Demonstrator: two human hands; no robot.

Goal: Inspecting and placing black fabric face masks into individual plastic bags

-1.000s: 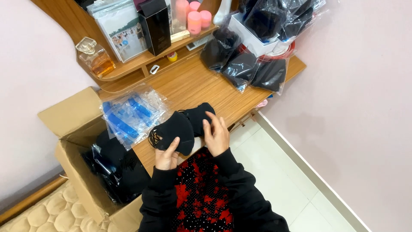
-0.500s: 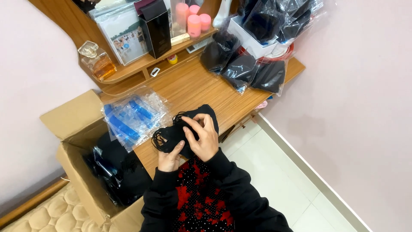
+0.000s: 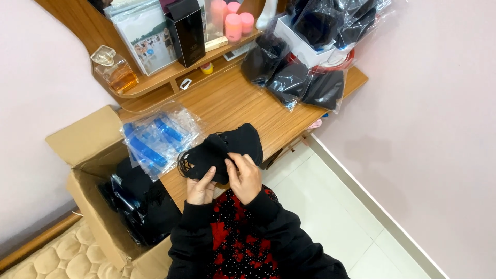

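Both hands grip the black masks (image 3: 222,152) over the wooden desk (image 3: 232,101), left hand (image 3: 200,187) pinching underneath, right hand (image 3: 244,175) clamped on top, apparently mid-sorting; next needs a careful finger separation.

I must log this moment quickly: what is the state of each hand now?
Left hand: closed on the black masks, gripping from below.
Right hand: fingers pinching the same black masks at their edge.

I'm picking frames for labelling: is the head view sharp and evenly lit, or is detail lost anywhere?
Head view: sharp, soft even light, no glare. The black fabric piece in the left hand and right hand loses fold detail; the cardboard box interior is shadowed; wide-angle tilt slants the wooden desk.
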